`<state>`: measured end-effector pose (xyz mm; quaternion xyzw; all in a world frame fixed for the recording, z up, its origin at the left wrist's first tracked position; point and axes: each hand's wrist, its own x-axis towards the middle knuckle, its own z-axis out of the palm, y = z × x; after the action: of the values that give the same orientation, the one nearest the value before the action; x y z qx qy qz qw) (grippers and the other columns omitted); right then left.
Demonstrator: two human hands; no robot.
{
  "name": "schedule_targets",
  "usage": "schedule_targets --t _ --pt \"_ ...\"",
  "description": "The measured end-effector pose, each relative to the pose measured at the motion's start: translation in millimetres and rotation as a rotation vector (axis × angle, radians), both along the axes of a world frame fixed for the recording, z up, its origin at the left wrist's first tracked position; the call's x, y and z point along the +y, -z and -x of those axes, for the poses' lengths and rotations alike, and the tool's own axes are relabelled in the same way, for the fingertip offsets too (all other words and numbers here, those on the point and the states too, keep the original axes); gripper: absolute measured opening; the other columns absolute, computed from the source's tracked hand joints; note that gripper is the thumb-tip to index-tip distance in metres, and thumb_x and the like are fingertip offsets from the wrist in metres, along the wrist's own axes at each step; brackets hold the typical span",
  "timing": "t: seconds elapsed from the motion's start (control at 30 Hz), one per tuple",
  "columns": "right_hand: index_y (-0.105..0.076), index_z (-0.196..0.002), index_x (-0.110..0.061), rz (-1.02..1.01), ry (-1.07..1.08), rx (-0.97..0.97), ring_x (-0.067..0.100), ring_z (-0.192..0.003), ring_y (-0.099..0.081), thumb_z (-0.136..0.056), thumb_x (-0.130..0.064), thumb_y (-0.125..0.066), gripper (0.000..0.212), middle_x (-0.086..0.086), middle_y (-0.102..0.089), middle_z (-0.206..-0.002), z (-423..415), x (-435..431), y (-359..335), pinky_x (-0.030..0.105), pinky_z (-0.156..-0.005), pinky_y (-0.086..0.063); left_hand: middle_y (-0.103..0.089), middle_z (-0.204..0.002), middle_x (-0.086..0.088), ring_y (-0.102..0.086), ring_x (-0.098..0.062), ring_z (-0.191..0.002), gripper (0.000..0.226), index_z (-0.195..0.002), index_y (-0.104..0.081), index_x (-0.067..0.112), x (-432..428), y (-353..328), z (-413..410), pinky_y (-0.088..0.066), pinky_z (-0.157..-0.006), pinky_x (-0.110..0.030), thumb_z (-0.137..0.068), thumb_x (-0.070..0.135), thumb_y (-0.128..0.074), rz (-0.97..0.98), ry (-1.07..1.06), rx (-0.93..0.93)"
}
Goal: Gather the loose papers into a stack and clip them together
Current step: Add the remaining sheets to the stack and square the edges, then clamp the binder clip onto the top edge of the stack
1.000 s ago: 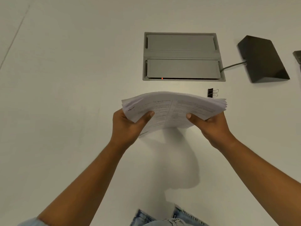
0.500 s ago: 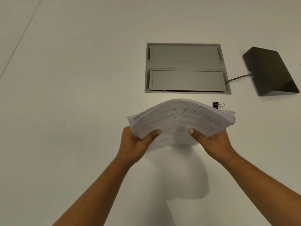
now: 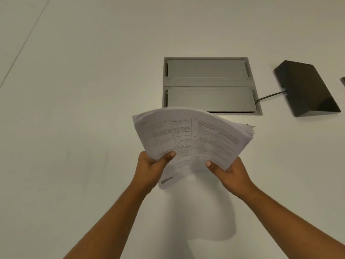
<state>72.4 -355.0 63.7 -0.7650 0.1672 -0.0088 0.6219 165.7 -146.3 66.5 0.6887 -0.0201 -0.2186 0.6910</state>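
Observation:
A thick stack of printed papers is held above the white table, bowed upward in the middle with its edges uneven. My left hand grips the stack's near left corner, thumb on top. My right hand grips the near right side, thumb on the top sheet. A black binder clip lies on the table beyond the stack's far right corner; only its wire handle tip shows, the rest is hidden by the papers.
A grey recessed cable box with two flaps sits in the table behind the papers. A black wedge-shaped device with a cable lies at the right. Another dark object peeks in at the right edge.
The stack has tilted up toward me and bowed more, showing more of the top sheet. It now covers most of the binder clip. Both hands keep their grip.

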Motion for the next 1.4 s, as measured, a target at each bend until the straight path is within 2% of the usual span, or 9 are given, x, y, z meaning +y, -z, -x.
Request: schedule_targets --t 0.1,0.3,0.57,0.73,0.83,1.0,1.1,1.27,1.4 --pt "-0.065 -0.118 -0.029 -0.012 0.028 0.091 -0.007 -0.093 -0.067 -0.088 -0.026 -0.064 0.030 -0.019 -0.071 -0.105 3.3 -13.2 8.1 0.017 -0.073 -0.055 -0.076 -0.110 0.004 -0.073 -0.019 -0.100 0.033 -0.111 -0.070 0.029 4.8 9.9 -3.3 -0.062 -0.081 -0.044 -0.083 0.013 -0.075 -0.018 0.082 0.134" --pt "-0.068 -0.120 -0.015 -0.277 -0.028 0.363 0.023 -0.105 -0.071 -0.075 -0.042 -0.075 0.053 0.003 -0.074 -0.115 17.3 -32.1 34.6 0.049 -0.093 -0.055 -0.075 -0.113 -0.008 -0.074 -0.028 -0.100 0.031 -0.119 -0.066 0.010 3.0 25.0 -20.9 -0.061 -0.081 -0.048 -0.090 0.021 -0.065 0.104 -0.020 0.238" --pt "-0.065 -0.123 -0.009 -0.459 -0.030 0.493 0.029 -0.108 -0.070 -0.090 -0.011 -0.063 0.033 0.010 -0.073 -0.118 27.1 -30.6 55.9 0.048 -0.093 -0.054 -0.076 -0.107 -0.012 -0.074 -0.030 -0.095 0.023 -0.113 -0.072 0.012 -10.7 53.8 -35.1 -0.062 -0.077 -0.041 -0.092 0.007 -0.063 0.172 -0.103 0.276" --pt "-0.072 -0.107 -0.019 -0.133 -0.072 0.580 0.014 -0.088 -0.073 -0.085 -0.023 -0.073 0.022 0.000 -0.078 -0.099 15.9 -50.3 57.3 0.032 -0.080 -0.057 -0.076 -0.105 -0.015 -0.074 -0.030 -0.090 0.025 -0.115 -0.071 0.005 -12.7 69.0 -36.4 -0.062 -0.078 -0.044 -0.090 0.007 -0.065 0.167 -0.142 0.288" --pt "-0.072 -0.087 -0.011 0.086 0.241 0.503 0.023 -0.070 -0.065 -0.082 -0.004 -0.069 0.009 0.012 -0.074 -0.082 -2.6 -83.8 54.8 0.035 -0.068 -0.053 -0.075 -0.106 -0.016 -0.074 -0.031 -0.089 0.025 -0.115 -0.070 0.003 -9.7 77.9 -39.6 -0.062 -0.080 -0.046 -0.091 0.007 -0.065 0.158 -0.152 0.287" --pt "-0.058 -0.086 -0.026 0.267 0.637 0.431 0.031 -0.088 -0.069 -0.073 -0.034 -0.078 0.024 0.009 -0.071 -0.090 -42.9 -142.6 45.9 0.048 -0.084 -0.057 -0.077 -0.101 -0.012 -0.075 -0.029 -0.085 0.019 -0.108 -0.073 0.008 -7.1 89.9 -41.8 -0.063 -0.075 -0.044 -0.089 0.009 -0.066 0.145 -0.172 0.323" --pt "-0.058 -0.100 -0.017 0.246 0.628 0.522 0.029 -0.088 -0.067 -0.075 -0.038 -0.078 0.038 0.010 -0.067 -0.095 -63.8 -157.6 46.2 0.047 -0.087 -0.056 -0.077 -0.100 -0.013 -0.074 -0.030 -0.086 0.015 -0.102 -0.073 0.008 -6.0 94.8 -44.8 -0.063 -0.077 -0.043 -0.088 0.010 -0.068 0.132 -0.154 0.341" --pt "-0.063 -0.070 -0.008 0.209 0.542 0.626 0.022 -0.059 -0.055 -0.082 -0.009 -0.072 0.015 0.017 -0.065 -0.078 -81.2 -157.1 46.5 0.034 -0.065 -0.053 -0.078 -0.091 -0.011 -0.074 -0.027 -0.081 0.008 -0.091 -0.075 0.011 -2.7 98.0 -49.1 -0.061 -0.072 -0.036 -0.088 0.009 -0.068 0.120 -0.133 0.354" --pt "-0.064 -0.077 -0.004 0.212 0.445 0.594 0.022 -0.066 -0.058 -0.084 -0.006 -0.070 0.010 0.017 -0.064 -0.083 -89.1 -148.7 39.0 0.028 -0.059 -0.049 -0.078 -0.090 -0.011 -0.074 -0.026 -0.080 0.007 -0.092 -0.074 0.010 -3.7 99.8 -48.8 -0.061 -0.071 -0.037 -0.089 0.010 -0.068 0.123 -0.143 0.363"
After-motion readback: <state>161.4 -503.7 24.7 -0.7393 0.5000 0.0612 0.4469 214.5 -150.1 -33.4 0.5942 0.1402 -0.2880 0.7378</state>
